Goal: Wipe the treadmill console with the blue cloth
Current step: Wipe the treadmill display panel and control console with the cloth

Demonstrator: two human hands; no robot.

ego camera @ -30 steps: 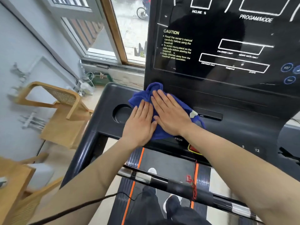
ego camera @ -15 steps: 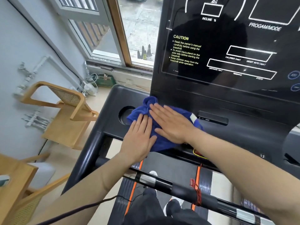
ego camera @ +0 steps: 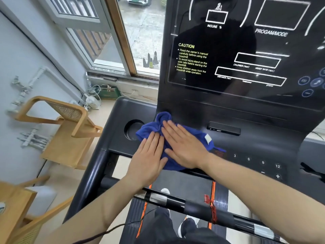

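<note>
Over at nine o'clock from the hands, a wooden chair (ego camera: pixel 58 127) stands on the floor beside the treadmill console (ego camera: pixel 228 138). Next comes a round cup holder (ego camera: pixel 131 129) sunk into the console's lower shelf, with the blue cloth (ego camera: pixel 184 136) lying bunched just at its three o'clock, one corner lapping the holder's rim. Both hands lie flat on the cloth, gripping nothing. The left hand (ego camera: pixel 148 160) has its fingers straight and close together, pressing the cloth's seven o'clock edge. The right hand (ego camera: pixel 183 146) is spread wide across the cloth's middle, fingers pointing toward ten o'clock. At three o'clock of the cloth sits a row of number buttons (ego camera: pixel 255 161), and at twelve o'clock rises the dark display panel (ego camera: pixel 246 50).
</note>
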